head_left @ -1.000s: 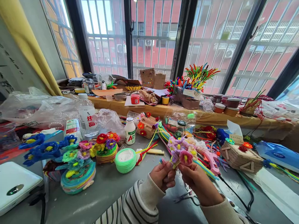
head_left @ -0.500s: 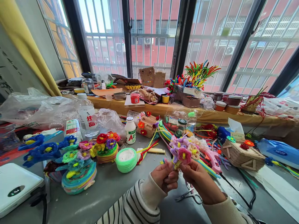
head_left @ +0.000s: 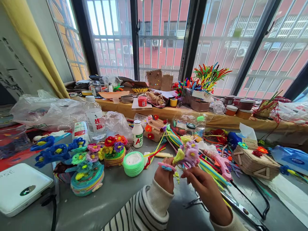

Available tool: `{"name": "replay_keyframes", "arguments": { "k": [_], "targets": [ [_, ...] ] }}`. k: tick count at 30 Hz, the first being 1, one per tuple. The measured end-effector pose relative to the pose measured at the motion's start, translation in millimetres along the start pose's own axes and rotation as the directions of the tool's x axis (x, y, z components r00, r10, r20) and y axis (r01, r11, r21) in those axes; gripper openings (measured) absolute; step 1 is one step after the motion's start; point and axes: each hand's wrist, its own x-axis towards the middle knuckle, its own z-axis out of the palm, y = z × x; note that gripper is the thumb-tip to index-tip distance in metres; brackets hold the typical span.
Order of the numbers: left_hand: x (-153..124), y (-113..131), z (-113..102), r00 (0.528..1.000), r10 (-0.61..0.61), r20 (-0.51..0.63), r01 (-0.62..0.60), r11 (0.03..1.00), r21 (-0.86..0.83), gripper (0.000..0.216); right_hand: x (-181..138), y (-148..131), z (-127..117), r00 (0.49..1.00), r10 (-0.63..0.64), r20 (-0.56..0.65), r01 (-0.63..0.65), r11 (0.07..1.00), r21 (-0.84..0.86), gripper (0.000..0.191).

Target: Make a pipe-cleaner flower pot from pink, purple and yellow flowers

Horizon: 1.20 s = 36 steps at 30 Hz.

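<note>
My left hand (head_left: 165,175) is closed round the stems of a small bunch of pipe-cleaner flowers (head_left: 189,153), purple, pink and yellow, held upright above the grey table (head_left: 113,195). My right hand (head_left: 204,187) sits just to the right of it, fingertips pinched near the base of the stems. What the right fingers pinch is too small to make out. Both wrists wear cream and striped sleeves. Scissors (head_left: 196,202) lie on the table below my hands.
A pink glue gun (head_left: 220,162) with a black cord lies right of the hands. Green tape roll (head_left: 133,163), small white bottle (head_left: 137,134), flower-covered coiled baskets (head_left: 88,170), a water bottle (head_left: 95,118), a woven box (head_left: 255,162) and a white device (head_left: 21,187) crowd the table.
The bunch has tipped and turned so the flowers face away to the right. My left hand has shifted up the stems, and the camera has moved slightly.
</note>
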Motion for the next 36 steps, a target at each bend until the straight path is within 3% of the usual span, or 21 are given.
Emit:
{"name": "replay_keyframes", "arguments": {
  "k": [2,9,15,20,25,30,36],
  "targets": [
    [0.0,1.2,-0.8,1.000,0.024,0.006,-0.024,1.000,0.001,0.023,-0.6,-2.8,0.6,0.998,0.011,0.069,-0.014,0.999,0.047,0.027],
    [3.8,10.9,1.2,0.994,-0.105,-0.042,0.100,0.990,-0.103,0.016,-2.7,-1.0,9.6,0.986,0.001,0.165,-0.038,0.974,0.221,0.026],
    [3.9,10.1,0.8,1.000,-0.023,-0.017,0.023,1.000,-0.004,0.017,-7.0,1.5,11.0,0.998,-0.053,-0.025,0.055,0.993,0.107,0.021],
    [2.2,11.9,2.3,1.000,-0.018,-0.023,0.018,1.000,0.014,0.014,-3.1,-0.7,14.5,0.993,0.077,-0.090,-0.060,0.983,0.175,0.023],
    [-0.4,10.2,3.1,1.000,-0.002,0.026,0.001,0.999,0.040,0.018,-1.2,-4.5,19.2,0.981,0.195,0.011,-0.185,0.906,0.380,0.033],
    [-0.8,8.2,3.7,0.995,0.064,0.076,-0.068,0.996,0.061,0.025,-1.2,0.9,26.9,0.968,0.223,0.114,-0.248,0.790,0.561,0.037],
    [1.2,13.2,3.5,0.993,0.061,0.101,-0.068,0.995,0.067,0.027,0.4,8.7,35.7,0.972,0.230,0.042,-0.201,0.729,0.654,0.031]
  ]
}}
